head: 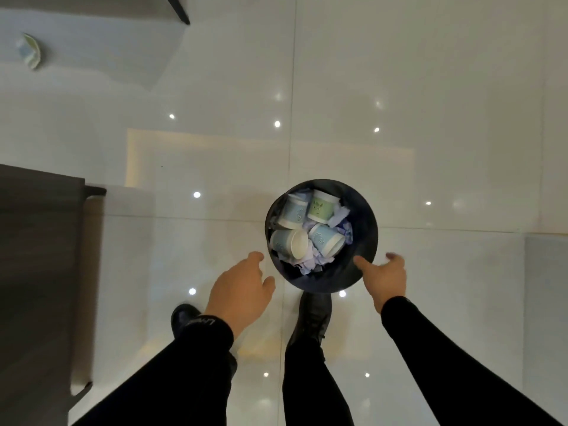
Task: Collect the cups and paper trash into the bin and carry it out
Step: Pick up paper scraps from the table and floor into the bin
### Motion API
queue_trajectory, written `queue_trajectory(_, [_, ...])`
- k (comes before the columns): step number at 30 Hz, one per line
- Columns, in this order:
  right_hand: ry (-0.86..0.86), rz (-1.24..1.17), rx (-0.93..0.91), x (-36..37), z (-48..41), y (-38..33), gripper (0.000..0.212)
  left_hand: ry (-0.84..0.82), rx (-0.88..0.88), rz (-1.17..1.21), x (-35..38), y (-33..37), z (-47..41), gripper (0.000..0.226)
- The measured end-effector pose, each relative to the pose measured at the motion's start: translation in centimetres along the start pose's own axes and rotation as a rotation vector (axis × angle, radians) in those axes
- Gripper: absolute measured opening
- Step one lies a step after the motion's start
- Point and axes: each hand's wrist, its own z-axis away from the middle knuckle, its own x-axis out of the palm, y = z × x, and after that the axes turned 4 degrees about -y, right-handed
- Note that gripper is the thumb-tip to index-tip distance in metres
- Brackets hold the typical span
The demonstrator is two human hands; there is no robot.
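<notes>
A round black bin (362,229) stands on the glossy white floor just ahead of my feet. Inside it lie several paper cups (321,207), blue and green, on crumpled pale paper (310,264). My left hand (242,290) hovers open just left of the bin's near rim, not touching it. My right hand (384,273) is open at the bin's near right edge, thumb against or just over the rim; contact is hard to tell. One more cup (30,52) lies on its side on the floor at the far left.
A dark brown table or cabinet (40,256) fills the left side. A dark furniture edge (179,9) shows at the top. My black shoes (313,318) stand right behind the bin. Ceiling lights reflect in the tiles.
</notes>
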Motion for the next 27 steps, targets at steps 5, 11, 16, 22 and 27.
queue_trajectory(5, [-0.271,-0.065,0.231,1.4,-0.3,1.5,0.028,-0.029,-0.038,0.011,-0.4,-1.6,0.7,0.037])
queue_trajectory(11, [-0.242,-0.039,0.051,1.2,1.4,-0.3,0.017,0.008,-0.074,0.067,-3.4,-1.0,1.3,0.031])
queue_trajectory(16, [-0.29,0.129,-0.047,-1.5,6.1,-4.7,0.018,0.021,-0.134,0.074,-8.8,-0.8,5.5,0.028])
queue_trajectory(22, [-0.324,0.232,-0.136,-4.0,13.7,-13.6,0.021,0.213,-0.276,0.219,-16.9,0.0,10.5,0.025])
queue_trajectory(27, [-0.402,0.309,-0.273,-0.7,17.6,-20.9,0.02,0.44,-0.258,0.308,-23.8,-0.1,10.1,0.024])
